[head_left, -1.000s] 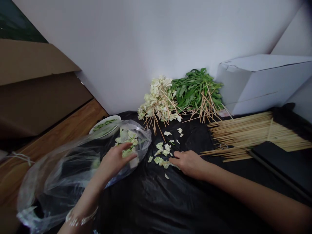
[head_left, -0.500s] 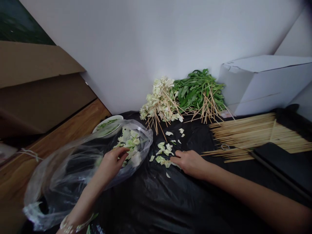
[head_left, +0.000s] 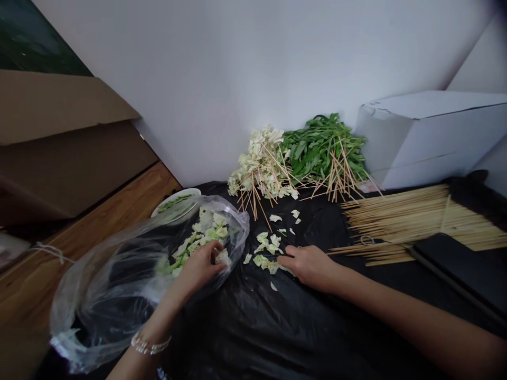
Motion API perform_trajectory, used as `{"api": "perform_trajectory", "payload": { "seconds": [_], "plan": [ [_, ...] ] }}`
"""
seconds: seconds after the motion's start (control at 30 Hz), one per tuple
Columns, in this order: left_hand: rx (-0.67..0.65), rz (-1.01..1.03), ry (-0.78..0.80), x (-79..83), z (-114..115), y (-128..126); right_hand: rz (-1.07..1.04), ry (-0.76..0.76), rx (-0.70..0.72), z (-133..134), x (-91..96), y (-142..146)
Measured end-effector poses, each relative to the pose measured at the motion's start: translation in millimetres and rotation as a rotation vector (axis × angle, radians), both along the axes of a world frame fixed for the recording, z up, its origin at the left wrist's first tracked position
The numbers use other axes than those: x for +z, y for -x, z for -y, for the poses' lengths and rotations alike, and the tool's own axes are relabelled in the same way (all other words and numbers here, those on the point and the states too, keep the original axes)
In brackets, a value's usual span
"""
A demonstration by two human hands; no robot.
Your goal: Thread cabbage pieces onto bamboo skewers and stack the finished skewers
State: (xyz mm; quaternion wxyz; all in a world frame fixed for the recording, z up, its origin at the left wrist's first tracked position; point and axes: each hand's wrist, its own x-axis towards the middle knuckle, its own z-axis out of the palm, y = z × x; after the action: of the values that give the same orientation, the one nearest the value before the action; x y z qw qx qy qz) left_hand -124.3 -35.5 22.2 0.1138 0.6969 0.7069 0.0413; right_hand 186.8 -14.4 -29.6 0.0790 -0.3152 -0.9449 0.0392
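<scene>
Over at the near edge of the desk point(head_left: 245, 338), which is covered in black plastic sheeting, the person works with both hands among pale cabbage pieces. At about nine o'clock from the desk's middle lies a clear plastic bag point(head_left: 119, 285), its mouth opening toward two o'clock and its long axis running from the near-left corner up toward the wall. The left hand point(head_left: 200, 269) is inside that mouth, fingers curled around a pinch of cabbage pieces point(head_left: 198, 240) that fill the bag's open end. Toward three o'clock from it, the right hand point(head_left: 311, 265) rests flat on the sheeting, fingers pointing to nine o'clock and touching a small scatter of loose cabbage bits point(head_left: 267, 248); whether it actually grips one I cannot tell. Judging by how things lie, a good share is done: at twelve o'clock against the wall sit a heap of skewered cabbage point(head_left: 259, 163) and, just to its right, skewered greens point(head_left: 322, 150), sticks fanning toward the person. Plenty seems left, too: a thick bundle of bare bamboo skewers point(head_left: 415, 221) lies at two o'clock, long axis running left to right, beside a white box point(head_left: 431, 134). A white bowl point(head_left: 174, 203) peeks from behind the bag.
</scene>
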Motion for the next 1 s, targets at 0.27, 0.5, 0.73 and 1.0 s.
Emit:
{"api": "perform_trajectory", "payload": {
  "seconds": [0.27,0.5,0.73,1.0],
  "plan": [
    [0.027,0.162,-0.042,-1.3,5,1,0.005,-0.014,0.011,0,-2.6,-1],
    [0.059,0.466,-0.055,13.7,-1,11,0.020,-0.014,0.007,0,-1.8,0],
    [0.192,0.683,-0.104,57.8,-34,36,0.032,0.016,0.002,0,-0.1,-1],
    [0.263,0.675,-0.077,31.1,-101,35,0.017,0.034,-0.003,1,2.0,-1]
  ]
}}
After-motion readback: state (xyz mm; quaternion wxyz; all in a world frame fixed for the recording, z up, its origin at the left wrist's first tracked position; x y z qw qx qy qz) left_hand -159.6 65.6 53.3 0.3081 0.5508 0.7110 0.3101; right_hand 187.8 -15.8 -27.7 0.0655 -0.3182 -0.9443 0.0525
